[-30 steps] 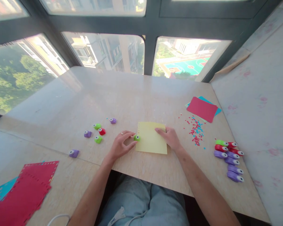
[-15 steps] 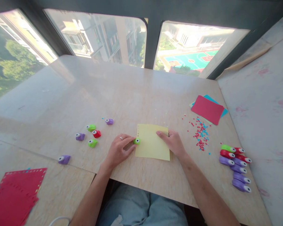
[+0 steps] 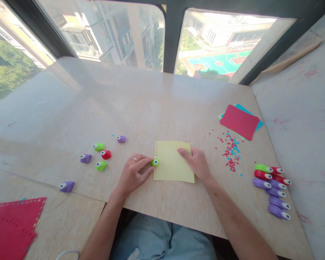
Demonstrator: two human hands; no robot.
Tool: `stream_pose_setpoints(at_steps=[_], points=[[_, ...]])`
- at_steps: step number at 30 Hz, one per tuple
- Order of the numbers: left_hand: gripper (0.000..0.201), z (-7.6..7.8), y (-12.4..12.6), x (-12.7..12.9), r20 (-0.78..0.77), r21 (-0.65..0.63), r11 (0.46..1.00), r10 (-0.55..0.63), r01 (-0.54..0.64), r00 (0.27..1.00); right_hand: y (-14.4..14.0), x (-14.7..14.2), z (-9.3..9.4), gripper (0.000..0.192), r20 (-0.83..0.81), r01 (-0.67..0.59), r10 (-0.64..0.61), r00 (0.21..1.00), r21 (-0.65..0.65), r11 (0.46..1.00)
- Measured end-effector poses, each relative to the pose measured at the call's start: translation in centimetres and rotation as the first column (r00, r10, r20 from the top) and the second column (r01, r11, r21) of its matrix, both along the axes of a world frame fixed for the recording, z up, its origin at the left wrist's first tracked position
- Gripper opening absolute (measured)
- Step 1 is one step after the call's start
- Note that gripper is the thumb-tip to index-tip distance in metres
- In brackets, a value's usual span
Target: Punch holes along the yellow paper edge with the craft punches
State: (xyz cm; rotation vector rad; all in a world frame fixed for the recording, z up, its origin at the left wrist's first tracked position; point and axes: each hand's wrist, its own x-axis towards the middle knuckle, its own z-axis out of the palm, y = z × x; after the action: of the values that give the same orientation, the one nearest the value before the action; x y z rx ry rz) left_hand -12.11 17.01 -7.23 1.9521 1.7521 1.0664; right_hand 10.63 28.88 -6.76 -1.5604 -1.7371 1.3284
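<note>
My left hand (image 3: 134,174) covers most of the small green punch (image 3: 155,162), so I cannot tell how my fingers sit on it. My right hand (image 3: 197,164) hides the yellow sheet's (image 3: 171,166) right edge. The punched red paper (image 3: 12,225) runs off the bottom-left edge. The scattered paper bits (image 3: 231,151) are too small to make out their shapes.

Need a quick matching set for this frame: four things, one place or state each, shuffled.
Things:
1. green punch
2. yellow sheet
3. red sheet
4. confetti

Places or states:
A. on a blue sheet, far right
B. under the right hand
C. scattered loose on the table
D. at the sheet's left edge, in the left hand

Pairs: 1-D, 2-B, 3-A, 4-C
</note>
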Motion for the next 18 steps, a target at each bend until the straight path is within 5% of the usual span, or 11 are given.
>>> stream_pose_setpoints(at_steps=[18], points=[[0.019, -0.32, 0.05, -0.23, -0.010, 0.006, 1.000, -0.017, 0.017, 1.000, 0.16, 0.16, 0.46, 0.048, -0.057, -0.001, -0.003, 0.998, -0.069, 0.998]])
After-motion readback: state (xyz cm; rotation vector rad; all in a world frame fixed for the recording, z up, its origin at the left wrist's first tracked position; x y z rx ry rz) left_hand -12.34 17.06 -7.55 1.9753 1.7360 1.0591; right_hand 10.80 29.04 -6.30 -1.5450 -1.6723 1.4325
